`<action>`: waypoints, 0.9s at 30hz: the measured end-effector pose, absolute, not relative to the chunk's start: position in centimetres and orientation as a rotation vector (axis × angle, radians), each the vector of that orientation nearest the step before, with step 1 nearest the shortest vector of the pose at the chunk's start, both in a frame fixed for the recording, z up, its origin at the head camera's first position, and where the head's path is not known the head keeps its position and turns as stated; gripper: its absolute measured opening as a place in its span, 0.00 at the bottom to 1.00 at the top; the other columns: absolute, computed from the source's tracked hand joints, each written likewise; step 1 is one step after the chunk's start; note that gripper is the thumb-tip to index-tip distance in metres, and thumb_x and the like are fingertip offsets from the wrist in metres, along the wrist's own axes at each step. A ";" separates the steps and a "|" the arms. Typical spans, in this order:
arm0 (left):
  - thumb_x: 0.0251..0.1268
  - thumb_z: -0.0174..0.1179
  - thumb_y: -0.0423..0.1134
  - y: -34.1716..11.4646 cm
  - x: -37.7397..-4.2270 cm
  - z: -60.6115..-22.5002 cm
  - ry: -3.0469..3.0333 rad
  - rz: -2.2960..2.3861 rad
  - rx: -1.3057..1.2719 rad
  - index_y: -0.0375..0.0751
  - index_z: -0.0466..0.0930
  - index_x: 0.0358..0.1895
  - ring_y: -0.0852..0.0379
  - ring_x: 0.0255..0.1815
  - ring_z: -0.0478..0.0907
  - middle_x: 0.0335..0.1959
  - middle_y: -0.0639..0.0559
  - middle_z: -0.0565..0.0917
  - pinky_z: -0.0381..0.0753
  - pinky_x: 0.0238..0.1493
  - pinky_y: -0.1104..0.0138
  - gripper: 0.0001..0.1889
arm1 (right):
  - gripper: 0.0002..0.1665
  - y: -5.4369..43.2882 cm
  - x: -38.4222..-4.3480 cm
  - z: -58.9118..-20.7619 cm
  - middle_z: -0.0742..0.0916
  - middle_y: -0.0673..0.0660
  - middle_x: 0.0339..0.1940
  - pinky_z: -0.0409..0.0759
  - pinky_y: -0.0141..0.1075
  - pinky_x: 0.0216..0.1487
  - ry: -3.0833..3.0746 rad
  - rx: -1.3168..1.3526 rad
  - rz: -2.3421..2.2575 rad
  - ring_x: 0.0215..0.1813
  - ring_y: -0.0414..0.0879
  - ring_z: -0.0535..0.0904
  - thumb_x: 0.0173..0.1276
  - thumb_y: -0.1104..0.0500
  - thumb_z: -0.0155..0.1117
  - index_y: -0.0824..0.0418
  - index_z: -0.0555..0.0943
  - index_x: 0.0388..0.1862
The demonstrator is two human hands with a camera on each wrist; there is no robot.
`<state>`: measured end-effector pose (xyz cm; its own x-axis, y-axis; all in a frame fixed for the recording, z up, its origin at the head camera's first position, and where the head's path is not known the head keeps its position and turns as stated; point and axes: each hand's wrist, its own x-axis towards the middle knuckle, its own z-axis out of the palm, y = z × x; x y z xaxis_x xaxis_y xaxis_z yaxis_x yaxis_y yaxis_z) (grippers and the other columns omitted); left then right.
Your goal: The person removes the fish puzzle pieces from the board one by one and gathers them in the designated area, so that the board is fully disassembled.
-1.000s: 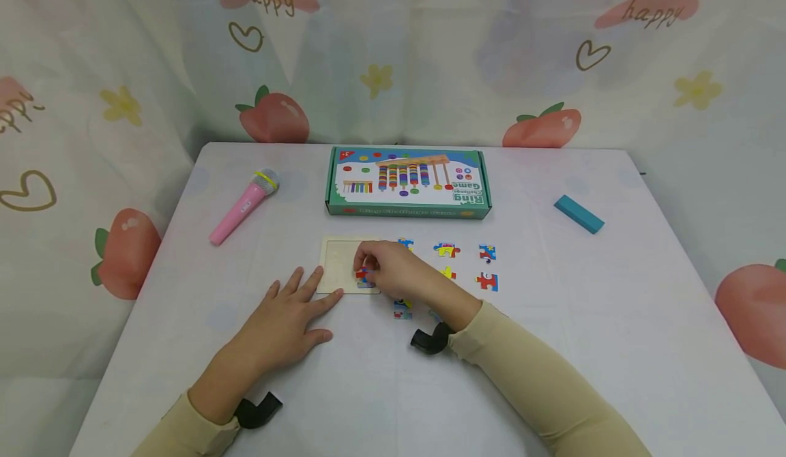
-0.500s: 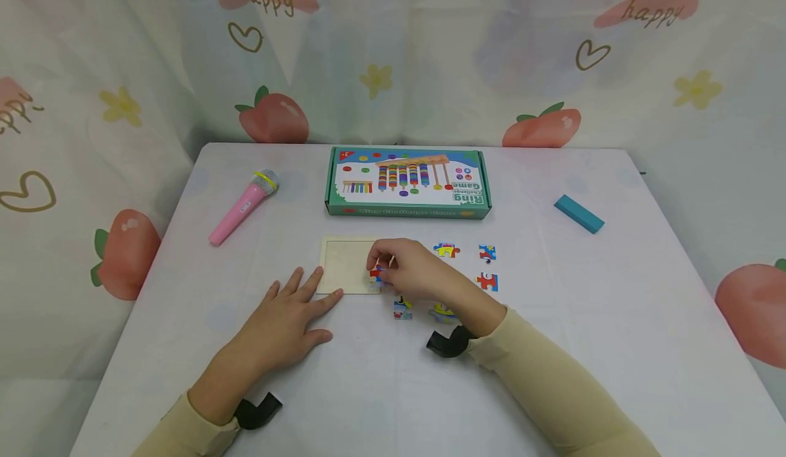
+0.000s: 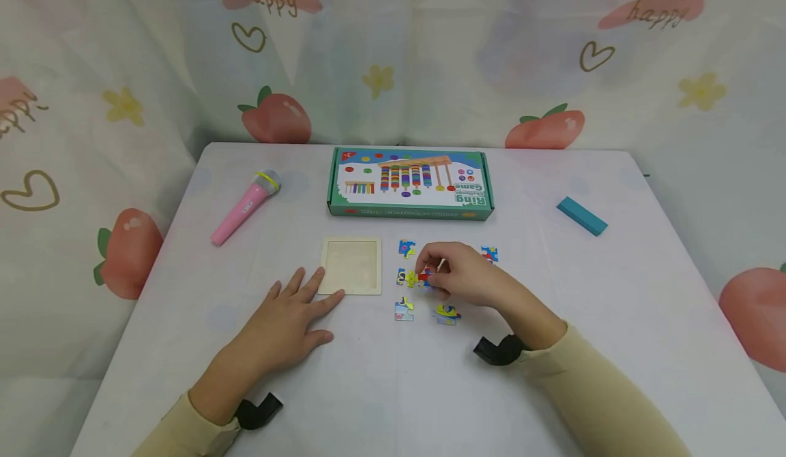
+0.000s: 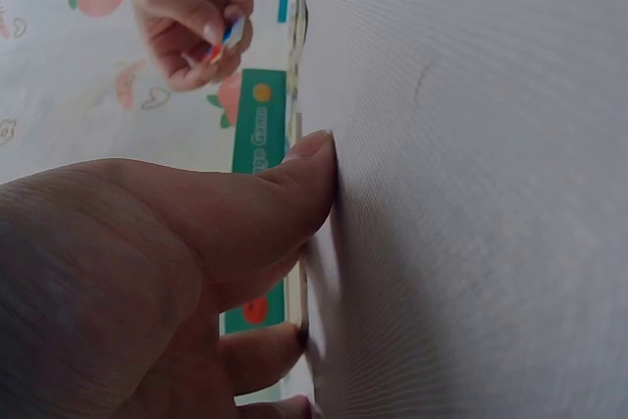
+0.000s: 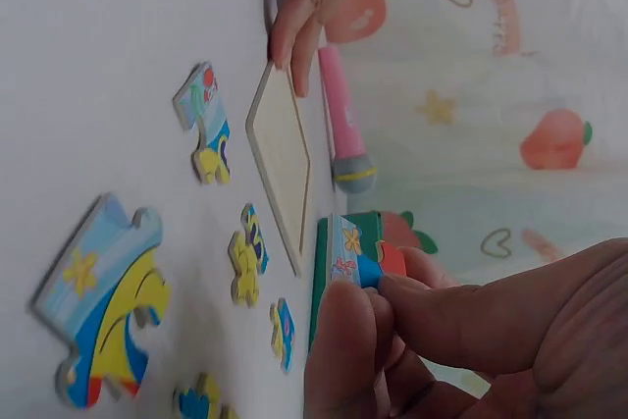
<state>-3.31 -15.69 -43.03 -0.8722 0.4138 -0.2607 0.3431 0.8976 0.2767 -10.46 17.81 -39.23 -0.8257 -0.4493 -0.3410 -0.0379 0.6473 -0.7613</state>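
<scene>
My right hand [image 3: 460,273] pinches a red and blue jigsaw piece [image 5: 348,250] between thumb and fingers, raised over the loose pieces. A square wooden puzzle tray [image 3: 323,266] lies to its left, its recessed bed bare. With fingers spread, my left hand [image 3: 285,324] rests on the table, fingertips at the tray's left and front edges. In the head view, jigsaw pieces lie right of the tray: one at the back [image 3: 406,248], a yellow and blue piece [image 3: 402,277], a front piece [image 3: 403,311] and a yellow fish-patterned piece [image 3: 446,315].
A green-edged ring game box [image 3: 410,184] lies behind the tray. Toward the back left is a pink toy microphone [image 3: 245,208], and at the right a teal block [image 3: 582,216]. Another jigsaw piece [image 3: 489,254] lies beyond my right hand.
My right hand has moved right, from over the tray to above the loose pieces, still pinching the jigsaw piece. My left hand has stayed in place.
</scene>
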 end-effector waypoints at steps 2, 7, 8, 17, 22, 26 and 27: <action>0.71 0.71 0.55 -15.7 -3.3 -43.0 2.748 0.318 0.563 0.64 0.70 0.82 0.29 0.89 0.51 0.89 0.42 0.58 0.57 0.81 0.27 0.37 | 0.09 19.0 -10.3 -39.3 0.82 0.58 0.42 0.84 0.38 0.35 2.343 -0.360 -1.080 0.31 0.52 0.82 0.75 0.68 0.64 0.57 0.85 0.47; 0.71 0.71 0.56 -15.6 -3.4 -42.9 2.749 0.321 0.573 0.63 0.71 0.81 0.29 0.89 0.52 0.89 0.41 0.58 0.58 0.81 0.27 0.37 | 0.08 21.9 -9.7 -39.4 0.82 0.58 0.43 0.85 0.39 0.35 2.316 -0.308 -1.071 0.32 0.51 0.81 0.75 0.67 0.64 0.58 0.84 0.48; 0.71 0.71 0.56 -15.6 -3.4 -42.9 2.750 0.322 0.573 0.63 0.71 0.81 0.29 0.89 0.52 0.89 0.41 0.58 0.57 0.81 0.27 0.37 | 0.08 22.5 -9.5 -39.4 0.82 0.58 0.43 0.85 0.39 0.36 2.314 -0.300 -1.069 0.32 0.51 0.81 0.75 0.67 0.63 0.59 0.83 0.49; 0.71 0.71 0.57 -15.9 -3.4 -43.3 2.760 0.333 0.575 0.64 0.70 0.81 0.29 0.89 0.52 0.89 0.42 0.57 0.58 0.81 0.27 0.37 | 0.08 25.9 -8.3 -39.3 0.81 0.59 0.43 0.89 0.39 0.37 2.300 -0.235 -1.067 0.32 0.50 0.84 0.75 0.69 0.63 0.60 0.83 0.49; 0.70 0.71 0.57 -15.8 -3.4 -43.4 2.759 0.330 0.569 0.64 0.71 0.81 0.29 0.89 0.52 0.89 0.42 0.57 0.57 0.81 0.27 0.37 | 0.08 27.0 -7.7 -39.6 0.81 0.61 0.43 0.90 0.39 0.37 2.276 -0.183 -1.076 0.31 0.51 0.86 0.75 0.69 0.62 0.61 0.82 0.49; 0.70 0.71 0.56 -15.7 -3.4 -43.3 2.763 0.325 0.566 0.63 0.71 0.81 0.29 0.89 0.52 0.89 0.42 0.58 0.57 0.81 0.27 0.37 | 0.09 27.4 -7.2 -40.0 0.81 0.60 0.44 0.90 0.38 0.37 2.261 -0.170 -1.073 0.33 0.50 0.86 0.75 0.69 0.64 0.62 0.82 0.50; 0.70 0.71 0.56 -15.7 -3.4 -43.3 2.764 0.323 0.565 0.63 0.71 0.81 0.29 0.89 0.52 0.89 0.42 0.58 0.57 0.81 0.27 0.37 | 0.09 27.5 -7.1 -40.1 0.81 0.59 0.44 0.90 0.38 0.37 2.257 -0.169 -1.068 0.33 0.50 0.86 0.75 0.68 0.64 0.62 0.82 0.51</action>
<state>-3.41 -15.74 -43.28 -0.8774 0.4125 -0.2452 0.3447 0.8972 0.2759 -7.07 27.46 -40.08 -0.7945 -0.3641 -0.4860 0.1451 0.6634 -0.7341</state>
